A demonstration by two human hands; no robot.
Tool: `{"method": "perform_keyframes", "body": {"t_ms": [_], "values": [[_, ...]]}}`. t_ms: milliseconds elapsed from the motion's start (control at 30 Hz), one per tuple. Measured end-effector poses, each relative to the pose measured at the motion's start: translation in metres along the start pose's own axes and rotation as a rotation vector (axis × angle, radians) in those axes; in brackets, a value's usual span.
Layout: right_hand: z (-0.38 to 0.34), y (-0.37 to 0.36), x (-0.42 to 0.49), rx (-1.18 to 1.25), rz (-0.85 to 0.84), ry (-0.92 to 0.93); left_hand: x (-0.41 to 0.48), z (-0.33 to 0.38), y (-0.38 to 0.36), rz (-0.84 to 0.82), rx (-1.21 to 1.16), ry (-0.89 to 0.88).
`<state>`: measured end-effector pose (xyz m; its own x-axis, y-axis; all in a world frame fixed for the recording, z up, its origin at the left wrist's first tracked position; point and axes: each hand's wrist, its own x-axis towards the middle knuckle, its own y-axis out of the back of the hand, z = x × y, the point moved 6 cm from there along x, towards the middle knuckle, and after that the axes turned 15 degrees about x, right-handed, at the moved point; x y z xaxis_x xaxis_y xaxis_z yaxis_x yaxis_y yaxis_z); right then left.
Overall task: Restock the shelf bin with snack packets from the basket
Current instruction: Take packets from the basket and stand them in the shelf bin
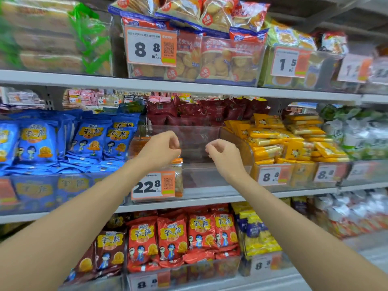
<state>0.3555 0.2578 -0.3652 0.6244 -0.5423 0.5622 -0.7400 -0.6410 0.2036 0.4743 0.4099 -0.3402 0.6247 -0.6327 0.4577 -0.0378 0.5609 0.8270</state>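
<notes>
A clear plastic shelf bin point(199, 141) stands on the middle shelf, marked by a 22.8 price label point(154, 186). It looks almost bare inside; one orange-topped packet point(177, 164) shows at its front left. My left hand point(159, 150) hovers over the bin's left front, just above that packet, its fingers loosely curled and holding nothing. Over the bin's right front, my right hand point(223, 155) is also loosely curled with nothing in it. No basket is in view.
Blue snack packets point(90, 139) fill the bin to the left and yellow packets point(294, 141) the one to the right. Dark red packets point(205, 111) sit behind. Biscuit bags point(214, 59) are on the shelf above, red packets point(182, 238) on the one below.
</notes>
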Motion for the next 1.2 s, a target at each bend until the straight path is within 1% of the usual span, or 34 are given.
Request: {"method": "perform_keyframes", "body": {"t_ms": [67,100,200,300,367,500,567,633,733,800,900,1000,1067,1133,1200], "values": [[-0.004,0.019,-0.022,-0.030,0.075,0.106,-0.013,0.029,-0.005,0.060,-0.032,-0.047],[-0.002,0.027,-0.033,-0.040,0.094,0.128,-0.020,0.046,-0.010,0.060,-0.042,-0.077],[0.015,0.053,-0.064,-0.115,0.085,0.116,-0.040,0.089,-0.045,-0.045,-0.077,-0.139],[0.047,0.085,-0.101,-0.208,0.071,0.033,-0.061,0.121,-0.098,-0.179,-0.102,-0.183],[0.078,0.109,-0.131,-0.240,0.064,-0.063,-0.078,0.138,-0.139,-0.280,-0.111,-0.191],[0.144,0.151,-0.204,-0.279,-0.028,-0.276,-0.122,0.173,-0.228,-0.514,-0.127,-0.231],[0.173,0.171,-0.242,-0.305,-0.048,-0.370,-0.150,0.186,-0.274,-0.636,-0.127,-0.233],[0.205,0.190,-0.280,-0.328,-0.065,-0.507,-0.180,0.193,-0.320,-0.770,-0.155,-0.198],[0.251,0.206,-0.336,-0.328,-0.139,-0.700,-0.228,0.199,-0.385,-0.983,-0.198,-0.134],[0.273,0.213,-0.372,-0.343,-0.188,-0.811,-0.257,0.199,-0.420,-1.086,-0.230,-0.060],[0.314,0.219,-0.423,-0.408,-0.317,-0.979,-0.291,0.188,-0.462,-1.175,-0.231,0.073],[0.358,0.226,-0.477,-0.474,-0.418,-1.176,-0.314,0.174,-0.490,-1.254,-0.203,0.131],[0.379,0.226,-0.508,-0.476,-0.484,-1.291,-0.319,0.167,-0.501,-1.277,-0.211,0.179],[0.399,0.222,-0.533,-0.444,-0.489,-1.390,-0.318,0.163,-0.508,-1.261,-0.244,0.237],[0.418,0.214,-0.549,-0.388,-0.432,-1.456,-0.314,0.160,-0.514,-1.225,-0.275,0.312]]}}
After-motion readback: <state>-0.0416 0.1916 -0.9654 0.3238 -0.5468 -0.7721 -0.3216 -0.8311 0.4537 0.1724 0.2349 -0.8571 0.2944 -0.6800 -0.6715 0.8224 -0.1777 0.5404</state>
